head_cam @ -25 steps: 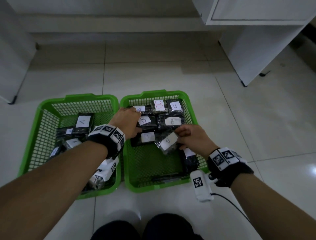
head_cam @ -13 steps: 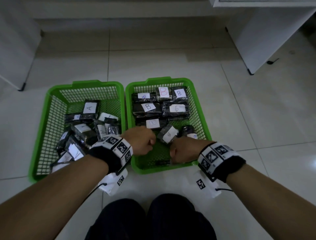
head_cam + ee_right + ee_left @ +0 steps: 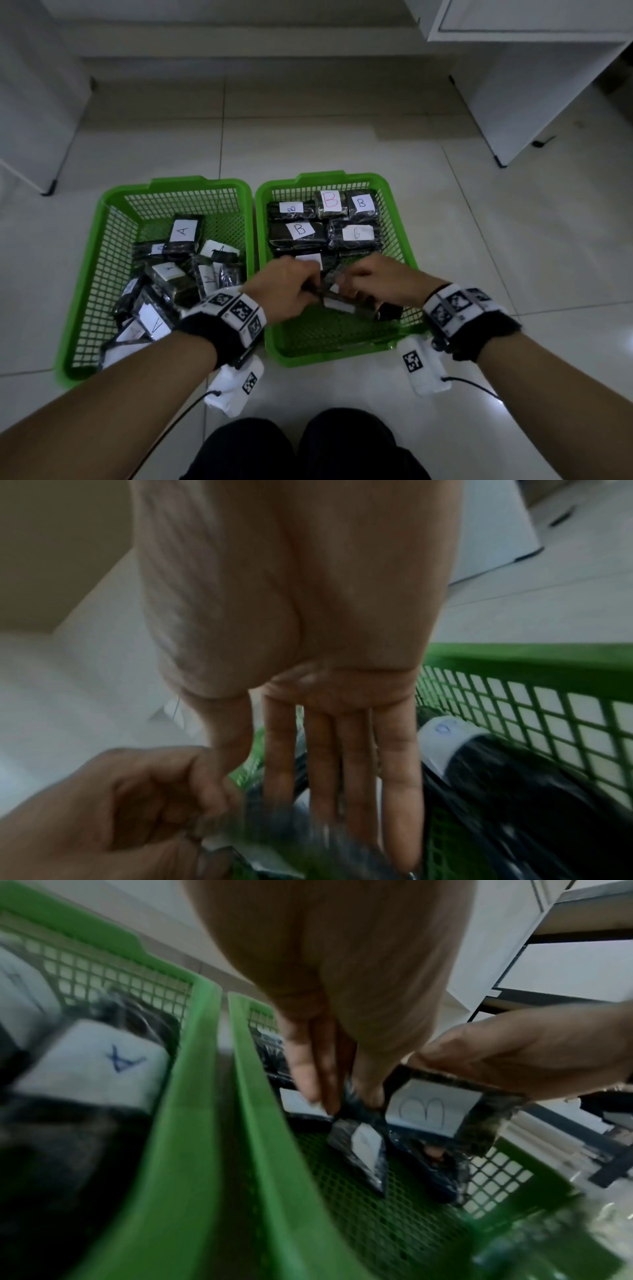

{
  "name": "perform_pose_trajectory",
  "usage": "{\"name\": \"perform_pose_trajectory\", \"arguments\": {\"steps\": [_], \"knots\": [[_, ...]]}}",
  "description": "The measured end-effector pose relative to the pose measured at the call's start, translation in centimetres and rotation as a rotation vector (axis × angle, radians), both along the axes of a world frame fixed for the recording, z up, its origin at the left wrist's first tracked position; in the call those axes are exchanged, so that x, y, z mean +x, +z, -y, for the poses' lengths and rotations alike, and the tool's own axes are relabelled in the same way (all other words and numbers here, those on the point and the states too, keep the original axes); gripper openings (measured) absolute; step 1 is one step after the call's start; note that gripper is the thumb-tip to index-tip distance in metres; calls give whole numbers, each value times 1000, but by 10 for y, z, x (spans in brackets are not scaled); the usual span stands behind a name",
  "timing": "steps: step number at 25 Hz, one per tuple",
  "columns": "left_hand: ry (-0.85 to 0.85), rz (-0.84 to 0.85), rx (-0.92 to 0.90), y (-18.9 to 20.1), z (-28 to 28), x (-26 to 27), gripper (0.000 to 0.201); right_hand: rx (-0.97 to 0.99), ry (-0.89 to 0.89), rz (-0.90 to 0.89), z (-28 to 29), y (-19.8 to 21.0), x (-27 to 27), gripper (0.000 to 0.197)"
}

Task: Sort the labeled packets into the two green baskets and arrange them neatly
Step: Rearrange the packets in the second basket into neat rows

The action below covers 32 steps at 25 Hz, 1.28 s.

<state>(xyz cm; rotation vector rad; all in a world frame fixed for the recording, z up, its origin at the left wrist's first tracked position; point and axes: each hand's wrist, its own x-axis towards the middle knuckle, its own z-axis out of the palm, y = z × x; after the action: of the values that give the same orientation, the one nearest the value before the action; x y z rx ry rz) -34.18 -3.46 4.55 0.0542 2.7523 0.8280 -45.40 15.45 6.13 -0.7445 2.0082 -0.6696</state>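
The packets are small dark bundles in crinkled clear wrap, each with a white paper label bearing a handwritten letter. I see two green mesh baskets side by side on the pale tiled floor. The left basket (image 3: 102, 246) holds a loose heap of A packets (image 3: 184, 233), tilted and overlapping; I can make out roughly eight labels there, though the pile hides some. The right basket (image 3: 399, 219) holds B packets (image 3: 299, 230) in flat rows against the far wall: three in the back row, two in the next, and part of another label showing just beyond my knuckles.

Both hands meet over the middle of the right basket. My left hand (image 3: 286, 291) has its fingers (image 3: 304, 1069) pointing down and gathered on the crinkled end of a packet; it is pinching the wrap there. My right hand (image 3: 380, 279) holds the B-labelled packet (image 3: 431, 1112) from above, lifted clear of the mesh floor, with the thumb on one side and the fingers (image 3: 356, 764) extended almost straight along the other. A further dark packet (image 3: 507, 772) lies along the right wall beside that hand.
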Motion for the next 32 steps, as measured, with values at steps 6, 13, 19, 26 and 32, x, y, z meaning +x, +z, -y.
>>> {"name": "perform_pose_trajectory", "arguments": {"steps": [6,13,19,26,32], "knots": [[59,-246,-64,10,31,5,24,-183,-97,-177,9,-5,-5,36],[91,-153,-287,0,43,2,61,-233,-191,-250,36,-21,-12,26],[109,-335,-41,7,47,-12,30,-400,-239,-324,26,-19,-8,29],[21,-528,-92,11,41,-8,19,-407,-279,-319,23,-8,-5,50],[214,-329,58,18,50,-11,58,-410,-281,-554,33,-9,-7,68]]}}
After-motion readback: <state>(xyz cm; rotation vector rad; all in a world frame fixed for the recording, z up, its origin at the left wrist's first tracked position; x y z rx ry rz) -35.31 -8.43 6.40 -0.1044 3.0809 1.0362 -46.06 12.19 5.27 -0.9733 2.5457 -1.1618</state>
